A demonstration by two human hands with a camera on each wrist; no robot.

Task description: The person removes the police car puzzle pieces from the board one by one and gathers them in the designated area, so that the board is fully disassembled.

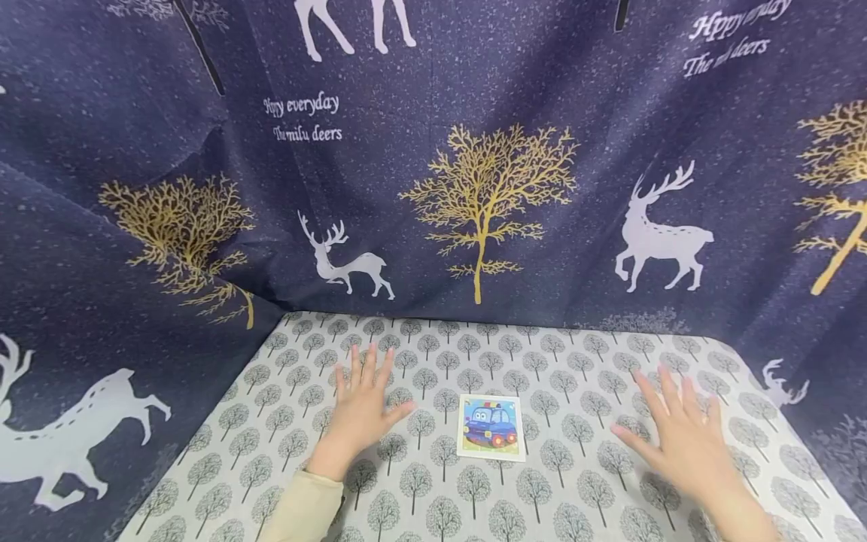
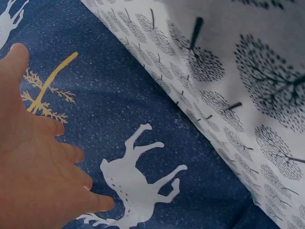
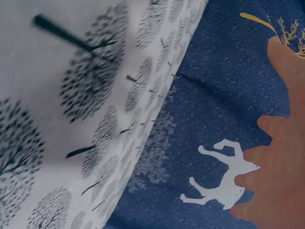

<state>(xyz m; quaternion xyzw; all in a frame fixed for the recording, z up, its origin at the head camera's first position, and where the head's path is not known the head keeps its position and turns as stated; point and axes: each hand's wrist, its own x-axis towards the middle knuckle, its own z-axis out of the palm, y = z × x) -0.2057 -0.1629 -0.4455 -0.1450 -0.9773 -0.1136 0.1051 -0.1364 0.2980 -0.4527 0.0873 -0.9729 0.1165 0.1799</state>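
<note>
A square picture with a white border (image 1: 491, 427) lies flat on the tree-patterned cloth, showing a blue cartoon car with a face. To its left is my left hand (image 1: 362, 410), fingers spread and straight, thumb pointing toward the picture. My right hand (image 1: 687, 440) is spread the same way, farther off on the picture's right side. Neither hand holds anything. In the left wrist view the left hand (image 2: 43, 152) shows at the left edge with its fingers extended. The right wrist view has the right hand (image 3: 279, 157) at its right edge, fingers apart.
White cloth with grey trees (image 1: 420, 482) covers the table. Behind and along the sides hangs a dark blue curtain (image 1: 406, 188) printed with white deer, golden trees and lettering. It meets the table's back edge.
</note>
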